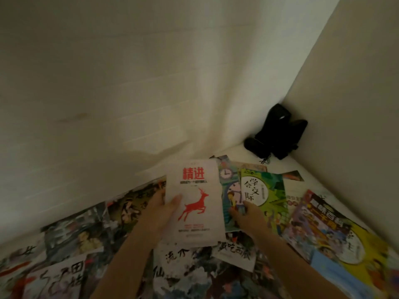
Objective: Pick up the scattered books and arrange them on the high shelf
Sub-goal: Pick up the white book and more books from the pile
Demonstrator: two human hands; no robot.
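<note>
My left hand [160, 209] grips the left edge of a white book with red characters and a red deer [195, 203], thumb on its cover, holding it a little above the pile. My right hand [248, 214] rests with its fingers on the lower edge of a blue book with a clock picture [228, 186], beside a green book with a white oval title [264, 193]. Whether it grips either one I cannot tell. A purple and yellow book [336, 231] lies at the right. Several more books cover the surface below, among them a white one with black brush characters [56, 279].
A pair of black boots [278, 134] stands in the far corner where the two white walls [151, 83] meet. The right wall [356, 104] runs close along the right-hand books. No shelf is in view.
</note>
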